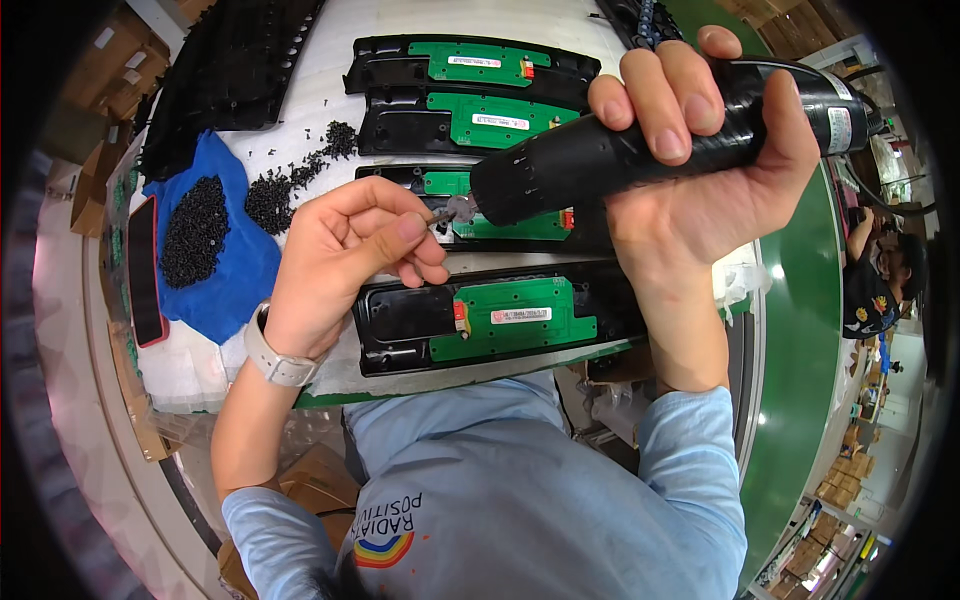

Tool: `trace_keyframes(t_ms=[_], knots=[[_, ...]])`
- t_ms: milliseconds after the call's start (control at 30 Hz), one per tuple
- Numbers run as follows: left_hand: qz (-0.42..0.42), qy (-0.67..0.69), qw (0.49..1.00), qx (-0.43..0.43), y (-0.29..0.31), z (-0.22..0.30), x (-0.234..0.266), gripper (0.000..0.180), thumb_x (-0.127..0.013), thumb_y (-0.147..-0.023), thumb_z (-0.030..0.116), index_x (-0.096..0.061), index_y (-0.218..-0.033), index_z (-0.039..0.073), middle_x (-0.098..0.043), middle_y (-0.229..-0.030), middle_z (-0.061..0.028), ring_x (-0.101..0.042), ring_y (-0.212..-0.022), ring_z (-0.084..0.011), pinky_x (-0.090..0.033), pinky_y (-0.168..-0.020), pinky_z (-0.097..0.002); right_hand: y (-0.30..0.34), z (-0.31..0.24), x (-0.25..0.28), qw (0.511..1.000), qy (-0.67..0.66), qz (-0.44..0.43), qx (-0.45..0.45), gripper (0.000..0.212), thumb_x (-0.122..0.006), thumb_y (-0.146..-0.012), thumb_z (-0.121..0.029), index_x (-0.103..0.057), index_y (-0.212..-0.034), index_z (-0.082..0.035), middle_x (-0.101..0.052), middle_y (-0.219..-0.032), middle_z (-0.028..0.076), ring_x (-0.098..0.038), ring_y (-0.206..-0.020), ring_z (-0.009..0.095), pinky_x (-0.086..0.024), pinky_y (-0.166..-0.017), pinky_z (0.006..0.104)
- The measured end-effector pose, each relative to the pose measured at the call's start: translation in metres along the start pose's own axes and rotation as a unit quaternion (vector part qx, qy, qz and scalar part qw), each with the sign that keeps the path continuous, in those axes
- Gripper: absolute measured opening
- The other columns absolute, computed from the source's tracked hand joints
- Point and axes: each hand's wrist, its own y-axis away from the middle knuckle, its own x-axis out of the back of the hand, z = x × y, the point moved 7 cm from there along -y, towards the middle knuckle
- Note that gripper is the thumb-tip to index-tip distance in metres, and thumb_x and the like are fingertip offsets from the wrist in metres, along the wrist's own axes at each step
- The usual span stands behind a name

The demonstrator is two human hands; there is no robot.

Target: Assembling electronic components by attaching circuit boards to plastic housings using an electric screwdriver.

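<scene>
My right hand is wrapped round a black electric screwdriver, tilted so its nose points left and slightly down. At the nose a thin screwdriver bit sticks out, with a translucent whitish piece around its base. Finger and thumb of my left hand pinch the bit's tip; whether a screw is there too is too small to tell. Below both hands lies a black casing with a green circuit board in it. Three similar casings lie beyond, the nearest partly hidden by my hands and the screwdriver.
Small black screws are heaped on a blue cloth, with more loose screws beside it. A red-edged phone lies at the table's left edge. Black perforated parts lie at the far left. Another person is at the right.
</scene>
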Motion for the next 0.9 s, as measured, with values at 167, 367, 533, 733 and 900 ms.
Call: trace_keyframes(t_ms=[167, 367, 533, 733, 900], knots=[[-0.014, 0.048, 0.999, 0.008, -0.001, -0.002, 0.003, 0.011, -0.059, -0.093, 0.009, -0.059, -0.098, 0.0, -0.068, -0.079, -0.0095, -0.068, -0.071, -0.0168, -0.052, -0.062, -0.0232, 0.001, 0.002, -0.007, 0.998, -0.017, -0.051, -0.021, 0.033, -0.049, -0.09, -0.035, -0.054, -0.103, -0.006, -0.044, -0.068, -0.002, -0.042, -0.059, 0.012, -0.036, -0.068, 0.0336], [-0.008, 0.037, 0.999, 0.008, -0.002, -0.003, 0.003, 0.011, -0.059, -0.093, 0.009, -0.058, -0.098, 0.0, -0.068, -0.08, -0.0093, -0.068, -0.072, -0.017, -0.052, -0.063, -0.0233, 0.003, 0.003, -0.006, 0.998, -0.022, -0.056, -0.024, 0.033, -0.049, -0.09, -0.036, -0.054, -0.103, -0.006, -0.045, -0.068, -0.002, -0.042, -0.059, 0.012, -0.036, -0.068, 0.0337], [-0.02, 0.038, 0.999, 0.013, -0.001, -0.003, 0.003, 0.011, -0.059, -0.093, 0.009, -0.058, -0.099, 0.0, -0.069, -0.083, -0.0107, -0.069, -0.077, -0.0182, -0.053, -0.065, -0.0238, 0.005, 0.004, -0.011, 0.998, -0.019, -0.058, -0.019, 0.035, -0.049, -0.09, -0.037, -0.054, -0.106, -0.007, -0.046, -0.068, -0.002, -0.042, -0.057, 0.012, -0.036, -0.067, 0.0336], [-0.043, 0.076, 0.995, 0.049, -0.003, -0.007, 0.002, 0.015, -0.057, -0.095, 0.015, -0.056, -0.1, 0.001, -0.068, -0.084, -0.0114, -0.069, -0.076, -0.0193, -0.054, -0.064, -0.023, 0.002, 0.006, -0.011, 0.997, -0.046, -0.061, -0.008, 0.035, -0.049, -0.091, -0.037, -0.054, -0.107, -0.007, -0.048, -0.066, 0.0, -0.044, -0.054, 0.014, -0.04, -0.064, 0.0346], [-0.064, 0.069, 0.994, 0.059, -0.002, -0.005, -0.008, 0.016, -0.054, -0.097, 0.016, -0.057, -0.1, 0.0, -0.069, -0.092, -0.0125, -0.069, -0.084, -0.0193, -0.053, -0.068, -0.024, -0.002, 0.006, -0.01, 0.993, -0.09, -0.074, 0.002, 0.034, -0.048, -0.092, -0.036, -0.054, -0.107, -0.006, -0.05, -0.063, 0.002, -0.047, -0.05, 0.016, -0.044, -0.059, 0.036]])
